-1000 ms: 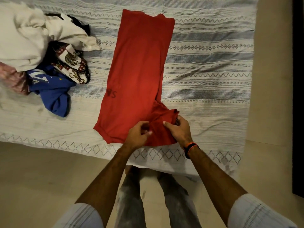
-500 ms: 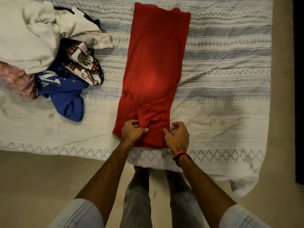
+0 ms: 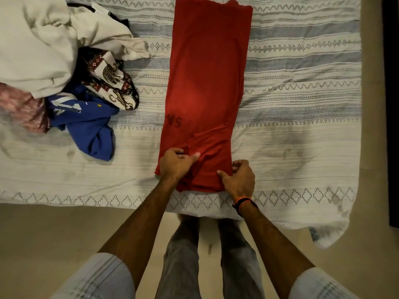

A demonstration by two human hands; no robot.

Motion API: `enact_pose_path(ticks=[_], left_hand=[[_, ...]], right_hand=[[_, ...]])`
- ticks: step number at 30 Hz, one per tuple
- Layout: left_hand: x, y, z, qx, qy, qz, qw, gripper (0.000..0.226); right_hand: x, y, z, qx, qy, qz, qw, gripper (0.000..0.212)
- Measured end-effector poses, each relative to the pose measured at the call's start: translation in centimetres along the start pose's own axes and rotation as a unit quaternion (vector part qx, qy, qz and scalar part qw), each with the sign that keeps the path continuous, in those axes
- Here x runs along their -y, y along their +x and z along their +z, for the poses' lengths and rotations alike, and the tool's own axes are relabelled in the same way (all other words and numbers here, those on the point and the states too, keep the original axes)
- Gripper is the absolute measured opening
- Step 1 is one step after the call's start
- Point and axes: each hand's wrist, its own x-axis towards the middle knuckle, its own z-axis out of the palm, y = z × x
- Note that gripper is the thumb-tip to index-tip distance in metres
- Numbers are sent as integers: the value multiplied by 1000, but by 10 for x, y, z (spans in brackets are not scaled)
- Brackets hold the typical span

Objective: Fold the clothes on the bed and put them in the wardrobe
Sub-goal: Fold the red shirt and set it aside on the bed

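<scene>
Since a moment ago my hands have slid a little apart along the near end of the red shirt (image 3: 207, 83), which lies folded lengthwise on the bed (image 3: 302, 126). My left hand (image 3: 176, 164) pinches the cloth beside the tucked-in sleeve flap, thumb out. My right hand (image 3: 239, 180) grips the near right corner. The pile of unfolded clothes (image 3: 64, 72) stays at far left.

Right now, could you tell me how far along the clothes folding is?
Early. The red shirt lies on the bed folded into a long strip. The left hand and right hand grip its near end. The cream, patterned, blue and pink pile remains unfolded; no wardrobe is visible.
</scene>
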Motion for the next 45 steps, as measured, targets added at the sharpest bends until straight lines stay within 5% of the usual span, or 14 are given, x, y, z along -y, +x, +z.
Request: enact_pose_path(ticks=[10, 14, 17, 20, 24, 27, 30, 33, 36, 40, 45], left_hand=[[-17, 14, 10, -138, -6, 143, 980, 42], [-8, 3, 9, -134, 70, 376, 914, 30], [4, 1, 9, -2, 207, 422, 883, 73], [13, 8, 10, 76, 406, 354, 839, 139], [15, 11, 12, 77, 502, 323, 799, 154], [8, 6, 9, 82, 475, 319, 816, 146], [9, 2, -2, 55, 375, 337, 862, 112], [15, -2, -16, -33, 279, 304, 910, 82], [20, -3, -27, -104, 224, 209, 946, 76], [27, 8, -37, -63, 127, 67, 988, 81], [34, 21, -45, 38, 15, -23, 999, 77]], right_hand=[[-15, 4, -9, 70, 66, 31, 995, 63], [-4, 3, -13, 20, -108, -177, 978, 84], [10, 11, -15, 53, -220, -343, 912, 105], [18, 30, -14, 135, -322, -348, 870, 139], [18, 42, -11, 164, -366, -313, 861, 156], [19, 36, -11, 169, -337, -310, 873, 150], [18, 27, -14, 133, -202, -287, 927, 121], [14, 17, -15, 57, -59, -196, 977, 89], [13, 12, -12, 45, 15, -83, 995, 74], [11, 18, -6, 97, 76, 41, 992, 63], [3, 22, 0, 141, 91, 66, 984, 46]])
